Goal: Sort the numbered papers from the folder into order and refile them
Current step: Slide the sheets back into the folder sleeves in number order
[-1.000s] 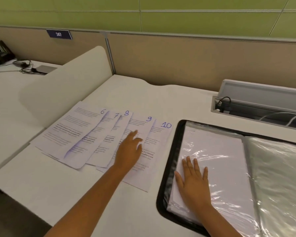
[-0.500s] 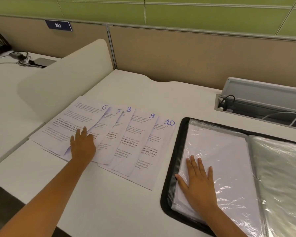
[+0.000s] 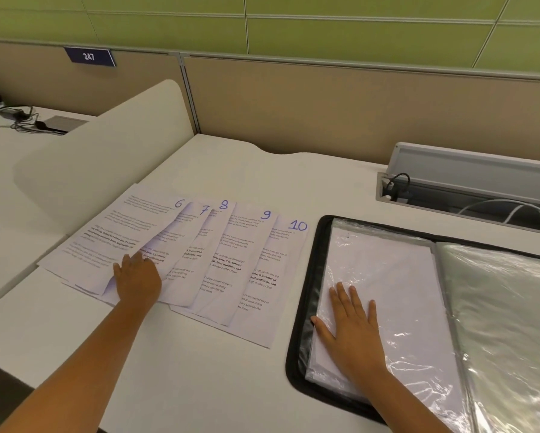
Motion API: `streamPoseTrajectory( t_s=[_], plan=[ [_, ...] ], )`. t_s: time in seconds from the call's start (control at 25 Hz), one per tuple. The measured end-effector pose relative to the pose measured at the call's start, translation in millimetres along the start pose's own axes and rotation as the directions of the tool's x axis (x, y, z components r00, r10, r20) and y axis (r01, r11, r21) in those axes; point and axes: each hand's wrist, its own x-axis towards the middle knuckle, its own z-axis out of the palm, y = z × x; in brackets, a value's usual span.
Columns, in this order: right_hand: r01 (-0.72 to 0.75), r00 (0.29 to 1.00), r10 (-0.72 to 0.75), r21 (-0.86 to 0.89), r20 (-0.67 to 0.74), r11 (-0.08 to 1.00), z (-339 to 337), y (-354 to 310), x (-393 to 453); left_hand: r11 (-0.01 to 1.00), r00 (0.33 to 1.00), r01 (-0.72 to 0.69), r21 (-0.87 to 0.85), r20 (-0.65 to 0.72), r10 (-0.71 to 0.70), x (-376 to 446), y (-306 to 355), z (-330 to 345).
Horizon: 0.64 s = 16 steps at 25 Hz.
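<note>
Five printed sheets lie fanned on the white desk, hand-numbered in blue: 6 [image 3: 112, 232], 7 [image 3: 181, 235], 8 [image 3: 214, 232], 9 [image 3: 240, 245] and 10 [image 3: 278, 260]. My left hand [image 3: 137, 281] is at the lower right edge of sheet 6. Its fingertips are tucked under that edge, which curls up, and its thumb rests on top. To the right an open black folder [image 3: 303, 307] holds clear plastic sleeves. My right hand [image 3: 353, 332] lies flat, fingers spread, on the left sleeve [image 3: 393, 270], which has white paper inside.
A low white divider [image 3: 106, 145] stands just left of the sheets, with a neighbouring desk and cables [image 3: 18, 117] beyond it. A beige partition runs along the back. An open cable tray [image 3: 468, 195] sits behind the folder. The desk's front edge is near my arms.
My left hand has gone from sheets 9 and 10 leftwards to sheet 6, and its fingertips have slipped under that sheet's edge. My right hand has stayed on the sleeve.
</note>
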Motion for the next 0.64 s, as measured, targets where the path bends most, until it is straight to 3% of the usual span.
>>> streamPoseTrajectory(
  t_s=[0.16,0.32,0.44,0.64],
  plan=[
    [-0.004,1.0,0.004,0.004,-0.015,1.0,1.6,1.2,0.1,1.0,0.999,0.011,0.008,-0.038,-0.01,2.7,-9.1,-1.2],
    [-0.009,1.0,0.009,0.003,-0.019,1.0,0.5,1.7,0.1,0.99,0.979,-0.026,-0.137,-0.206,-0.003,5.5,-15.5,6.1],
    [-0.012,0.999,0.012,0.011,-0.03,1.0,2.7,2.3,-0.3,0.985,0.97,-0.059,-0.162,-0.242,0.019,3.1,-15.7,7.4],
    [-0.016,0.999,0.017,0.023,-0.052,1.0,5.5,3.2,-0.2,0.998,0.988,-0.007,-0.066,-0.157,-0.003,4.0,-17.0,5.9]
  ],
)
